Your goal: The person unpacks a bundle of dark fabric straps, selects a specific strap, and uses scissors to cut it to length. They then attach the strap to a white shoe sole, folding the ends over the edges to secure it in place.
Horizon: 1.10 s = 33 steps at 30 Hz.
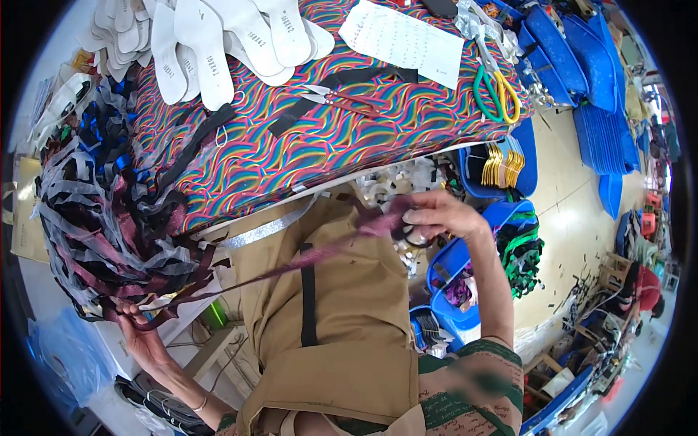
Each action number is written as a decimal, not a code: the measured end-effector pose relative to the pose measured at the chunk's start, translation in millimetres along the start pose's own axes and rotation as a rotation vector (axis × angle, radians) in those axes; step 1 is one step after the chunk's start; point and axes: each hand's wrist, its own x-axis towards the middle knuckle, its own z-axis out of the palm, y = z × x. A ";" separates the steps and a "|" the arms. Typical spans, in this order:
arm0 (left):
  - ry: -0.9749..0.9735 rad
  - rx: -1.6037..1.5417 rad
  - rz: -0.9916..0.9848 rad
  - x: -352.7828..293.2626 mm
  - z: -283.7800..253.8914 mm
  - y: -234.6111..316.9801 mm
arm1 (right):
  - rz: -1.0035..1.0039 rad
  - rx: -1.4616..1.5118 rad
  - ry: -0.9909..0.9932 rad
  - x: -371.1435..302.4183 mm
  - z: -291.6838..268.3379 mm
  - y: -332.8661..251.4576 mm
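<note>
A dark maroon ribbon-like strip [313, 256] stretches across my lap between both hands. My right hand [442, 216] is closed on a bunched end of it, past the table's front edge. My left hand [142, 336] pinches the strip lower at the left, beside a big tangled heap of strips [109, 240] in maroon, black and sheer white. On the patterned tabletop [291, 174] lie small red-handled scissors [345, 102] and black strips [291, 118]. Larger scissors [496, 91] with green and yellow handles rest near its right corner.
White insole-shaped pieces [200, 51] and a printed paper sheet [401, 45] lie at the table's back. On the right stand blue bins [518, 214] with green strips [520, 254] and gold-edged pieces [503, 166]. Stacked blue trays [607, 138] stand beyond. Another person [641, 287] sits far right.
</note>
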 end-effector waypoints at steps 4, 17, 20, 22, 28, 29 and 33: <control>0.142 0.103 0.004 -11.4 -45.0 3.9 | -0.056 0.010 0.130 -23.7 -60.3 12.7; 0.382 0.354 -0.266 -35.0 -162.6 -52.0 | -0.014 -0.180 0.424 -63.8 -126.5 43.3; 0.602 0.768 -0.274 -35.2 -175.5 -65.8 | -0.001 -0.272 0.364 -40.6 -100.1 49.2; 0.704 0.592 -0.237 -34.2 -192.9 -68.4 | 0.004 -0.297 0.326 -32.1 -89.6 59.1; 0.697 0.522 -0.378 -38.2 -239.6 -72.4 | -0.298 -1.032 0.718 8.0 -43.4 111.8; 0.741 0.449 -0.379 -36.6 -227.9 -80.6 | -0.404 -1.154 0.698 12.8 -22.0 103.9; 0.641 0.411 -0.378 -35.6 -197.3 -84.9 | -0.614 -0.944 0.475 35.7 60.7 99.9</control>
